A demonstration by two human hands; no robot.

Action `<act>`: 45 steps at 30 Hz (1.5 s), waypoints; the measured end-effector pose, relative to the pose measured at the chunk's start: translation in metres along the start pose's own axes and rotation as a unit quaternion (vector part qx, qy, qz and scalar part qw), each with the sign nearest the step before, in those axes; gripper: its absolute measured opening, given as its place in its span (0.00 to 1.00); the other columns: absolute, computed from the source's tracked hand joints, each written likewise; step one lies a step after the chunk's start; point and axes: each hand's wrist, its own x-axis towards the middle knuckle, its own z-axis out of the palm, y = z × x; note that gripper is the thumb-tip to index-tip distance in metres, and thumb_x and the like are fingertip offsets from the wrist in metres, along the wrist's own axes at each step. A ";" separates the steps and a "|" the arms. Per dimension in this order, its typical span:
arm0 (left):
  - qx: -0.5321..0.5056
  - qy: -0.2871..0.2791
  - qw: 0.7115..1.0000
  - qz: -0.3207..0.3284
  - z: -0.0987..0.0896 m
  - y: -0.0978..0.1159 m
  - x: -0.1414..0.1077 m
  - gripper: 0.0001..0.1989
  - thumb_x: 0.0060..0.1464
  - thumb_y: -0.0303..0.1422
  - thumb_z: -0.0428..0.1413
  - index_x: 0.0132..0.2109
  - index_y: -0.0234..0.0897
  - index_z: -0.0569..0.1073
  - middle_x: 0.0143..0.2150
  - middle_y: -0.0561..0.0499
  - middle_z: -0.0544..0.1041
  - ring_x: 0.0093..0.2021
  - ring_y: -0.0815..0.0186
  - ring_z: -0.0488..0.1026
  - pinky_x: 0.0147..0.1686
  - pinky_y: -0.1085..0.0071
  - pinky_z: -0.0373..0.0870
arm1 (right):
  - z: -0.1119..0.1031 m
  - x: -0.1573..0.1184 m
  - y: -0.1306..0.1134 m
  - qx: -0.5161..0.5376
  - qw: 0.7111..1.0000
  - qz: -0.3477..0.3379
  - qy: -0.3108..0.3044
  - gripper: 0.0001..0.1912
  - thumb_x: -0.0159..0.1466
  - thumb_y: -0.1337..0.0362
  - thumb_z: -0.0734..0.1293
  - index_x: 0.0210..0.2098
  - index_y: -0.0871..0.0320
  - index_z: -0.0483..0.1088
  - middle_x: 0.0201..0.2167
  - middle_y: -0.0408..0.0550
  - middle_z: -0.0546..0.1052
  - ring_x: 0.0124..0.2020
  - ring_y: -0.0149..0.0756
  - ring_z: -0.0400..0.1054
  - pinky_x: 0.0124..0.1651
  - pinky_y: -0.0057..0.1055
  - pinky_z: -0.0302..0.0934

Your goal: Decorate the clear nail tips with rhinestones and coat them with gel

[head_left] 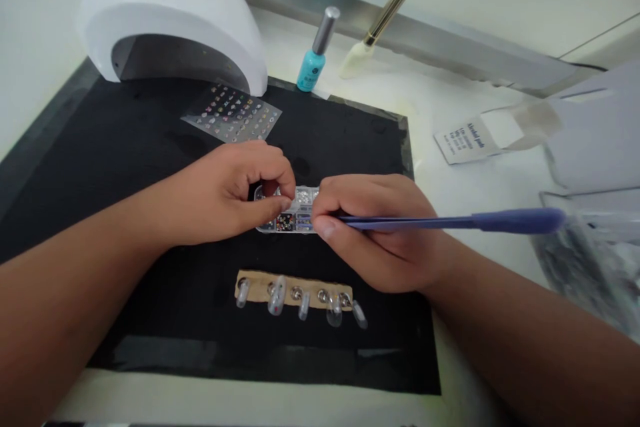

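Observation:
A clear compartment box [285, 222] with small gems lies on the black mat [200, 307], partly hidden by both hands. My left hand [245, 193] is over its left part, thumb and index finger pinched at a compartment; what they grip, if anything, is too small to make out. At the box's right end, my right hand [375, 227] holds blue tweezers [410, 221], whose rear end points right. Nearer to me, a tan strip [257, 288] carries several clear nail tips, one with small coloured dots.
A white nail lamp [175, 7] stands at the back left, with a sticker sheet [235, 113] before it. Behind the mat are a turquoise bottle [312, 67] and a pale bottle [357, 59]. An alcohol pads packet [470, 140] and clear plastic packaging [580, 267] lie at right.

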 end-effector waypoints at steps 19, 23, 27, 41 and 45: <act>-0.004 0.001 1.000 0.022 0.004 0.000 0.000 0.07 0.62 0.28 0.55 0.35 0.38 0.76 0.31 0.55 0.75 0.36 0.68 0.71 0.37 0.72 0.65 | -0.002 -0.002 0.000 0.001 1.000 -0.003 -0.005 0.10 0.69 0.72 0.61 0.31 0.58 0.64 0.24 0.39 0.67 0.24 0.25 0.58 0.28 0.25 0.53; -0.007 0.006 1.000 0.024 0.004 -0.001 0.000 0.08 0.62 0.27 0.54 0.34 0.38 0.76 0.31 0.55 0.74 0.36 0.69 0.70 0.38 0.72 0.65 | -0.001 -0.002 0.000 -0.006 1.000 -0.005 -0.007 0.10 0.69 0.73 0.61 0.31 0.58 0.64 0.24 0.38 0.67 0.24 0.25 0.57 0.29 0.25 0.53; -0.014 0.012 1.000 0.024 0.005 -0.001 0.001 0.08 0.62 0.27 0.54 0.34 0.38 0.76 0.30 0.56 0.73 0.36 0.70 0.70 0.38 0.73 0.64 | -0.001 -0.002 -0.001 -0.007 1.000 -0.003 -0.008 0.10 0.68 0.73 0.61 0.30 0.59 0.64 0.24 0.38 0.67 0.25 0.25 0.58 0.30 0.24 0.53; -0.002 0.013 0.999 0.030 0.005 -0.002 0.001 0.07 0.61 0.27 0.55 0.35 0.36 0.76 0.31 0.56 0.73 0.35 0.71 0.69 0.37 0.74 0.64 | -0.002 0.000 -0.005 -0.022 0.999 0.019 -0.034 0.11 0.68 0.73 0.60 0.29 0.59 0.64 0.23 0.38 0.65 0.24 0.24 0.56 0.29 0.24 0.52; -0.006 0.016 0.999 0.027 0.005 -0.001 0.001 0.06 0.61 0.26 0.55 0.35 0.37 0.76 0.31 0.57 0.73 0.36 0.72 0.70 0.37 0.74 0.65 | -0.001 0.002 -0.009 -0.039 0.998 0.040 -0.030 0.12 0.68 0.73 0.60 0.28 0.59 0.64 0.23 0.38 0.64 0.23 0.24 0.55 0.27 0.25 0.51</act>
